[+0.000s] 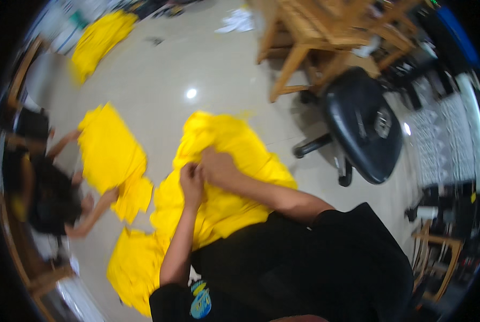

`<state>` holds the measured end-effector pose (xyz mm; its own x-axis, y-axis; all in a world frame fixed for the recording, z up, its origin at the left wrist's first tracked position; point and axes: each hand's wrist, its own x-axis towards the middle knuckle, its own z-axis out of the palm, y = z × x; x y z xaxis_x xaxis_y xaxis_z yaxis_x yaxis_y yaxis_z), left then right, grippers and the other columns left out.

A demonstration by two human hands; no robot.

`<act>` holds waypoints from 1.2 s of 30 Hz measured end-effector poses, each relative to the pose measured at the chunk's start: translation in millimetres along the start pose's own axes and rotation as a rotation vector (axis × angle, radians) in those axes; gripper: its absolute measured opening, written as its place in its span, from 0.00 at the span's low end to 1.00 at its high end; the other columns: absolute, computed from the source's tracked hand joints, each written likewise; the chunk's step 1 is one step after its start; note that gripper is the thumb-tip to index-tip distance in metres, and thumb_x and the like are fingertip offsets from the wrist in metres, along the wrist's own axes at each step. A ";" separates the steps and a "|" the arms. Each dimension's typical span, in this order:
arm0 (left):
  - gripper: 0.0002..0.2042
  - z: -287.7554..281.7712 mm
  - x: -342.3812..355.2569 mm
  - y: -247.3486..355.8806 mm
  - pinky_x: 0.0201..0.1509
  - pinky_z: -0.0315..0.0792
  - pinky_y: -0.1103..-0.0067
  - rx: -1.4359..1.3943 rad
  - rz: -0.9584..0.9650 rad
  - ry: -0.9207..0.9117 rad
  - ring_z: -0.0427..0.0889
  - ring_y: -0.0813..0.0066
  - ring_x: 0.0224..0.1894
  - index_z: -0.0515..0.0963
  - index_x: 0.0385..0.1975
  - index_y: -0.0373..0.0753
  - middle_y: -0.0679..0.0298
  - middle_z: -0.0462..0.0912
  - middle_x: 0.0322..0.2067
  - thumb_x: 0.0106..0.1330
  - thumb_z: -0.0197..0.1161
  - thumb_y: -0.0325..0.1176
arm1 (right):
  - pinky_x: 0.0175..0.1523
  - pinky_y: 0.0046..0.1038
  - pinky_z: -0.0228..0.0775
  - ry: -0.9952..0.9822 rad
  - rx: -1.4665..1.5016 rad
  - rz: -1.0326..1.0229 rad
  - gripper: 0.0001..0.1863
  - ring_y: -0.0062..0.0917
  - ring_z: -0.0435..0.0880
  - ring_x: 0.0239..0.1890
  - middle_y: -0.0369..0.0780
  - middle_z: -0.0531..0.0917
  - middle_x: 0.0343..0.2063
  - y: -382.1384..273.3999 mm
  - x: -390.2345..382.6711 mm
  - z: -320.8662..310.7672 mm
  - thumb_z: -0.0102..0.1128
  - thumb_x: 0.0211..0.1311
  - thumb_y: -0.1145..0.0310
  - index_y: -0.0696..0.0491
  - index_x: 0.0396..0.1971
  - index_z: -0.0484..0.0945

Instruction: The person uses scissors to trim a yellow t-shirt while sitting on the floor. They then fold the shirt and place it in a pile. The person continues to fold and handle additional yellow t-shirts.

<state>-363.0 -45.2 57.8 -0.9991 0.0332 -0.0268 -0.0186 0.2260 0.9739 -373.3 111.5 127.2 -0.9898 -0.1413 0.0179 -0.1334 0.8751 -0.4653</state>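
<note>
A large crumpled heap of yellow cloth point(240, 145) spreads over my lap and the floor in front of me. My left hand point(191, 182) is closed in a pinch on the cloth near the middle of the heap. Right beside it, my right hand point(218, 169) is closed on the same cloth, its fingers partly hidden and slightly blurred. The two hands nearly touch. Another bunch of yellow cloth point(135, 268) lies at my lower left, against the heap.
On the left, a person in dark clothes point(52, 188) holds a separate yellow cloth piece point(111, 147) with both hands. A yellow pile point(103, 40) lies at the far left. A black swivel chair point(363, 126) stands to the right, below wooden furniture point(315, 37).
</note>
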 end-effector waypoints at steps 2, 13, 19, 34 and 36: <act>0.07 -3.4 2.1 -2.5 0.46 0.77 0.76 0.019 0.005 -0.013 0.79 0.75 0.40 0.80 0.45 0.31 0.63 0.81 0.39 0.82 0.64 0.29 | 0.42 0.49 0.84 0.012 -0.031 -0.058 0.15 0.49 0.91 0.37 0.54 0.86 0.41 -6.5 -3.1 -16.0 0.67 0.66 0.63 0.59 0.44 0.84; 0.03 -1.4 -4.8 23.6 0.37 0.69 0.84 -0.181 -0.142 -0.144 0.71 0.85 0.36 0.74 0.50 0.38 0.70 0.76 0.40 0.88 0.57 0.30 | 0.41 0.45 0.85 0.039 0.045 0.047 0.15 0.48 0.92 0.38 0.53 0.86 0.41 -2.9 -12.8 -10.6 0.70 0.67 0.64 0.60 0.44 0.82; 0.04 -8.1 -0.9 15.0 0.34 0.65 0.85 -0.287 -0.126 -0.123 0.69 0.88 0.34 0.73 0.50 0.40 0.73 0.74 0.39 0.89 0.56 0.32 | 0.44 0.48 0.84 0.144 0.230 -0.006 0.15 0.48 0.90 0.42 0.50 0.85 0.44 -14.4 -17.0 -29.4 0.69 0.69 0.65 0.59 0.47 0.81; 0.05 13.8 -14.7 31.7 0.52 0.70 0.77 -0.102 0.051 -0.061 0.69 0.73 0.45 0.70 0.47 0.33 0.64 0.70 0.44 0.87 0.54 0.28 | 0.51 0.49 0.81 0.246 0.386 0.111 0.14 0.52 0.88 0.46 0.50 0.87 0.44 2.5 -29.0 -32.3 0.68 0.69 0.60 0.57 0.44 0.83; 0.05 13.4 -15.6 33.5 0.52 0.70 0.77 -0.053 0.038 -0.079 0.69 0.74 0.45 0.70 0.47 0.33 0.64 0.69 0.44 0.87 0.54 0.27 | 0.50 0.49 0.82 0.237 0.353 0.118 0.14 0.52 0.88 0.45 0.50 0.88 0.43 5.5 -24.7 -33.2 0.69 0.69 0.60 0.56 0.43 0.83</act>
<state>-347.5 -25.2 87.8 -0.9930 0.1177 -0.0051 0.0152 0.1715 0.9851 -351.3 135.2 153.6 -0.9868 0.0962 0.1299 -0.0342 0.6612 -0.7494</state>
